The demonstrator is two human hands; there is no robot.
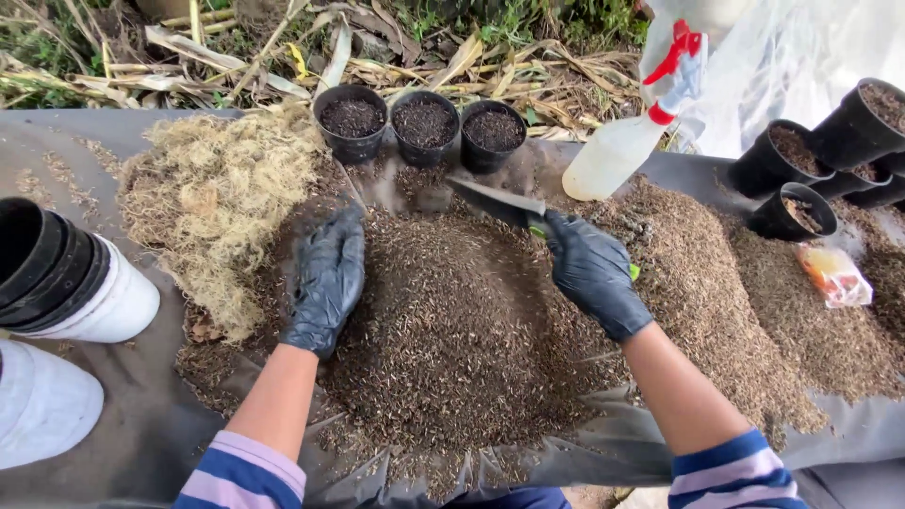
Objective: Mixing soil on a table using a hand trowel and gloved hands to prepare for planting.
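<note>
My right hand (pixel 592 271), in a black glove, is curled tight around the green handle of a trowel (pixel 495 200), blade pointing left over the top of the potting mix heap (pixel 452 330). My left hand (pixel 325 280) lies flat, fingers together, pressed into the heap's left slope. I judge the scoop goes best if I drive the blade low into the mix toward my left palm, which can bank loose material. Just beyond stand three filled black pots (pixel 422 124); a dry moss pile (pixel 222 203) lies left, a spray bottle (pixel 632 132) right.
</note>
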